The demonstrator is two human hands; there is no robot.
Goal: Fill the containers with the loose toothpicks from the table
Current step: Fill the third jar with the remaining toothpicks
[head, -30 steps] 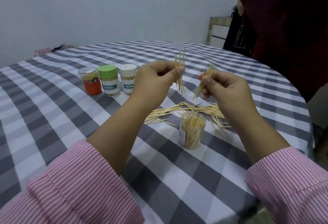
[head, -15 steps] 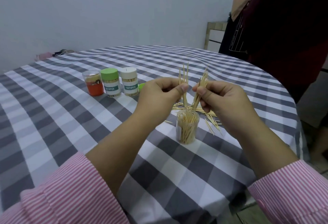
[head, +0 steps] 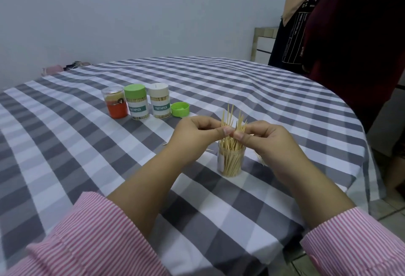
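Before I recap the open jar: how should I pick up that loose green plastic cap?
Pinch the loose green plastic cap across its round rim from above. It lies tilted, hollow side showing, beside the white-lidded toothpick jar, so approach from its free right side.

A plain pale wall [head: 131, 13] fills the view from nine to one o'clock. At two o'clock dark garments [head: 350, 35] hang before a tan wooden frame [head: 260, 41]. A grey-and-white checked tablecloth [head: 65, 155] spreads across the centre; tiled floor [head: 392, 223] shows at four o'clock.
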